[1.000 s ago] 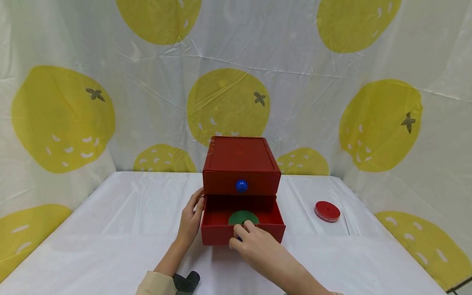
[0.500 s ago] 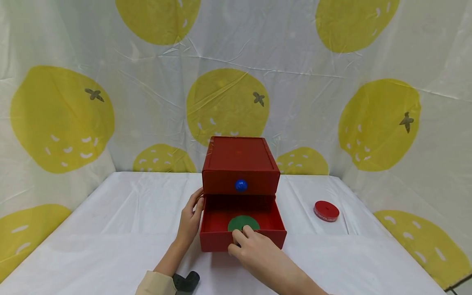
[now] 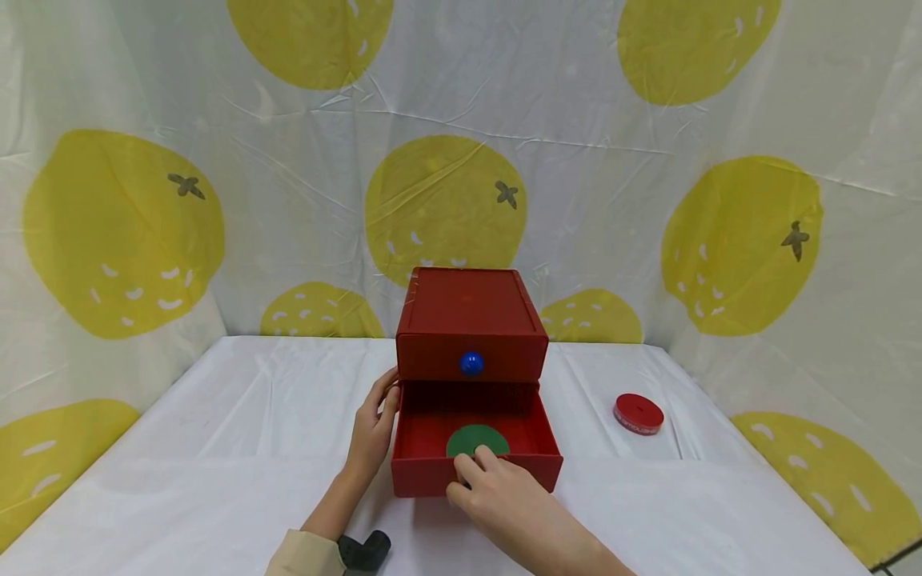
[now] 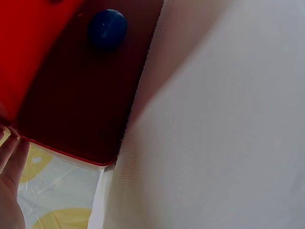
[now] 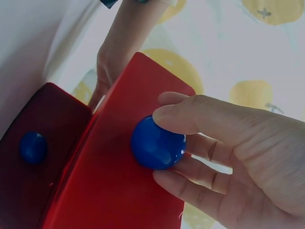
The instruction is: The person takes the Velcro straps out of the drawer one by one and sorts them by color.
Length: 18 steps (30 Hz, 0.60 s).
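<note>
A red two-drawer box (image 3: 471, 300) stands in the middle of the table, its upper drawer closed with a blue knob (image 3: 471, 363) on the front. The lower drawer (image 3: 421, 478) is pulled well out. My right hand (image 3: 504, 500) pinches the lower drawer's blue knob (image 5: 158, 143) between thumb and fingers. A flat green disc (image 3: 477, 438) lies inside the lower drawer, near its front wall, partly behind my fingers in the head view. My left hand (image 3: 372, 428) rests against the box's left side, fingers extended along it.
A flat red roll (image 3: 639, 414) with lettering on its edge lies on the white-covered table (image 3: 648, 496) to the right. A black elbow-shaped piece (image 3: 365, 550) sits beside my left wrist. A white curtain (image 3: 576, 216) with yellow fruit prints hangs behind.
The lower drawer has slid further out towards me, with my right hand on its knob and the green disc coming along inside. My left hand has stayed at the box's side.
</note>
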Each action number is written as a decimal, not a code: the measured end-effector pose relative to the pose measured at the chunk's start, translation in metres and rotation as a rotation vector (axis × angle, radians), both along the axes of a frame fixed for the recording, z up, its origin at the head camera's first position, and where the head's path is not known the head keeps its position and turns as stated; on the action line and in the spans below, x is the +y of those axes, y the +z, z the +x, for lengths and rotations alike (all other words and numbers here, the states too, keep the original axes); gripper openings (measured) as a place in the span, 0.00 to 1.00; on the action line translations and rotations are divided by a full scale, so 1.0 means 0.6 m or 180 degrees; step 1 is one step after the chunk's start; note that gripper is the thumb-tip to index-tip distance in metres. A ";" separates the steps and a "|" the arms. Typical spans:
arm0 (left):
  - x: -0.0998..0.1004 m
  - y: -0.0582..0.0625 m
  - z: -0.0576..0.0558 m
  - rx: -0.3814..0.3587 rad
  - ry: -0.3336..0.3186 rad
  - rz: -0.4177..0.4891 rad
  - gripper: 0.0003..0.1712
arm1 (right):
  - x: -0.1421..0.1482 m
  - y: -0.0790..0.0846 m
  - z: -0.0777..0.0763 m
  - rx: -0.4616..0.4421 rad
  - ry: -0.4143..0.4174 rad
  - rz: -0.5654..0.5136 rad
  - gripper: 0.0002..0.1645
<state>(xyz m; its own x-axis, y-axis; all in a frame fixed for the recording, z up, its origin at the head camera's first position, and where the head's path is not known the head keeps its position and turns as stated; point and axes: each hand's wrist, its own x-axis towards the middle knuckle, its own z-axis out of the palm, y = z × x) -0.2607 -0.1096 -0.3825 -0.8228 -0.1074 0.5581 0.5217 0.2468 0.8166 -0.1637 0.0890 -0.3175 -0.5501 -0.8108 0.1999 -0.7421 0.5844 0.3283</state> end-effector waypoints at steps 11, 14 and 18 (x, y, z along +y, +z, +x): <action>0.002 0.005 0.003 -0.0083 0.0047 -0.0073 0.20 | 0.003 0.000 0.010 0.0152 0.0129 0.0029 0.20; 0.001 0.007 0.005 -0.0124 0.0044 -0.0076 0.20 | 0.002 0.000 0.011 0.0143 0.0159 0.0030 0.21; 0.001 0.007 0.006 -0.0109 0.0060 -0.0079 0.20 | 0.001 -0.001 0.012 0.0232 0.0241 -0.0033 0.20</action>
<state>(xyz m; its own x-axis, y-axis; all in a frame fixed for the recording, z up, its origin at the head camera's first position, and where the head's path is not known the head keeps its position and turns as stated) -0.2574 -0.1091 -0.3780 -0.8394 -0.1095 0.5324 0.4887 0.2766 0.8274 -0.1567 0.0895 -0.3183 -0.4710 -0.8472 0.2458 -0.7587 0.5312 0.3771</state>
